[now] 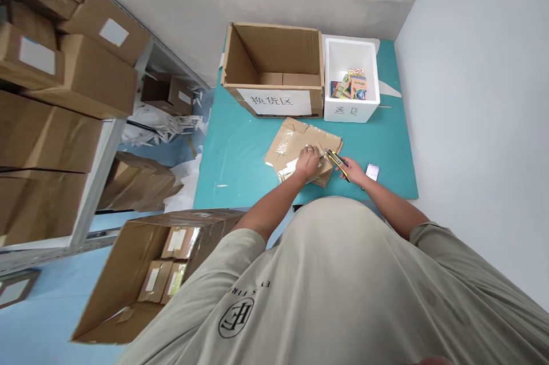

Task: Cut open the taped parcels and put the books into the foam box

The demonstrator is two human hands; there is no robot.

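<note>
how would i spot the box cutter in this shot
Start at the teal table, where a flat cardboard parcel lies before the open brown carton. At the parcel's right edge the right hand grips the cutter. It is the only slim yellow-and-black thing there.

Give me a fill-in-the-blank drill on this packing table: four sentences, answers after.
1. The left hand presses a flat parcel, made of ____, on the teal table.
2. The right hand grips a utility knife coloured black and ____.
3. Colourful packets lie inside the ____ foam box.
4. The open cardboard box stands to the ____ of the foam box.

Missing words: cardboard; yellow; white; left
</note>
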